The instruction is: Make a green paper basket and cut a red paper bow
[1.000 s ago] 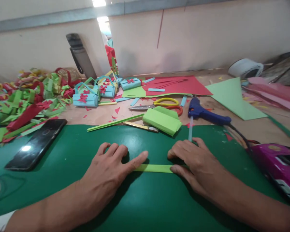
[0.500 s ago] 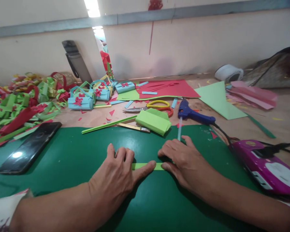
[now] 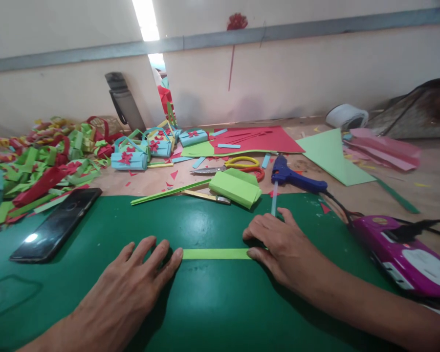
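A narrow light-green paper strip (image 3: 216, 254) lies level on the green mat (image 3: 205, 308). My left hand (image 3: 139, 276) rests at its left end, the fingers spread and the thumb tip touching the strip or just beside it. At the other end, my right hand (image 3: 278, 244) has its thumb and curled fingers closed on the strip, covering that end. Beyond my hands sits a folded light-green paper piece (image 3: 234, 188). To its left is a thin folded green strip (image 3: 168, 192), with a cutter knife (image 3: 206, 196) close by.
A blue glue gun (image 3: 295, 177) lies behind my right hand, its glue stick pointing toward it. Scissors (image 3: 238, 164), red paper (image 3: 256, 139) and small blue paper bags (image 3: 129, 160) are farther back. A phone (image 3: 56, 226) lies left, a magenta power strip (image 3: 407, 254) right.
My left hand has slid left along the strip, its fingers now more spread, so more of the strip shows. My right hand stays at the right end. The view has tilted slightly upward.
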Available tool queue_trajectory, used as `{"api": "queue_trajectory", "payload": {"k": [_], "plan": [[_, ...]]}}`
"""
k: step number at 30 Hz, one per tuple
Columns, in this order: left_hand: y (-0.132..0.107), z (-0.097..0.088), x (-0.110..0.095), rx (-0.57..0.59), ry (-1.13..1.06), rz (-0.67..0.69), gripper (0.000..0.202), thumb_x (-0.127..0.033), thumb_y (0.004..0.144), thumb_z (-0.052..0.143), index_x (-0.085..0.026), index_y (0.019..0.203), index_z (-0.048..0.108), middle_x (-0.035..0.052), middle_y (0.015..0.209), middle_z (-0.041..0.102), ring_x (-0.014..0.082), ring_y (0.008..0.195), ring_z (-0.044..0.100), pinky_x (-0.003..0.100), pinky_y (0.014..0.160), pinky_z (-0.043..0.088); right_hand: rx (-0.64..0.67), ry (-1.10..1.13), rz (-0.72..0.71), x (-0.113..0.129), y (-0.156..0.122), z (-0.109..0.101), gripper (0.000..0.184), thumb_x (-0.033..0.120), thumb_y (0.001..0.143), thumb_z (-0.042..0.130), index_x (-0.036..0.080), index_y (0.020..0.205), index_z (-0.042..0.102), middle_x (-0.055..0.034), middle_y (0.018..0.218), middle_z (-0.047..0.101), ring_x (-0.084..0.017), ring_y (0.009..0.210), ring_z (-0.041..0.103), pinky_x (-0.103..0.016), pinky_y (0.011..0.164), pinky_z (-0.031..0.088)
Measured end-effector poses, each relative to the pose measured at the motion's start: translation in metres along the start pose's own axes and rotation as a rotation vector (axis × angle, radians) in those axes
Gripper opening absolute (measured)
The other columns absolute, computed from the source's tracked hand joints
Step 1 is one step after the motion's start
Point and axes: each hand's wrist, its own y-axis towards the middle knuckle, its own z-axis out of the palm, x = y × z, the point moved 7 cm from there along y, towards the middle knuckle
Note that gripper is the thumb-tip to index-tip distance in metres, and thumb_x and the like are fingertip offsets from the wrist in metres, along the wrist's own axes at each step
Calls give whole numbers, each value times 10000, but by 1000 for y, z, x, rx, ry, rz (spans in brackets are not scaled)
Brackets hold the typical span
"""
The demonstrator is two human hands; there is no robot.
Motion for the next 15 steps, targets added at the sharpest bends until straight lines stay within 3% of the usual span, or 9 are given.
{"api": "queue_trajectory", "payload": {"k": [3, 6, 10, 15], "plan": [[7, -2, 1, 53, -50, -21, 396, -161, 846, 519, -325, 1204, 557, 70, 1158, 594, 267, 1032, 528, 396, 803, 462, -59, -98, -102, 7, -1, -3, 85, 103, 773, 594, 183, 745, 586, -6, 760, 603, -184, 741, 528, -483, 897, 246], [21, -11, -4, 64, -64, -7, 302, -131, 831, 515, -241, 1082, 640, 103, 1054, 613, 273, 970, 538, 379, 737, 455, -86, -310, -302, 23, -9, -4, 147, 72, 788, 555, 181, 692, 580, -14, 740, 587, -180, 723, 510, -502, 951, 216], [35, -20, -13, 59, -76, 39, 177, -109, 756, 576, -178, 869, 694, 103, 889, 633, 281, 857, 551, 367, 653, 423, -43, -576, -481, 37, -28, 8, 93, 81, 739, 563, 162, 741, 609, -30, 703, 575, -207, 681, 488, -537, 943, 221], [47, -24, -21, 48, -109, -4, 181, -210, 827, 555, -171, 716, 692, 99, 841, 651, 275, 855, 565, 371, 663, 421, -178, -629, -487, 33, -36, 22, 114, 60, 694, 544, 149, 723, 611, -73, 693, 609, -250, 683, 515, -533, 865, 290]]}}
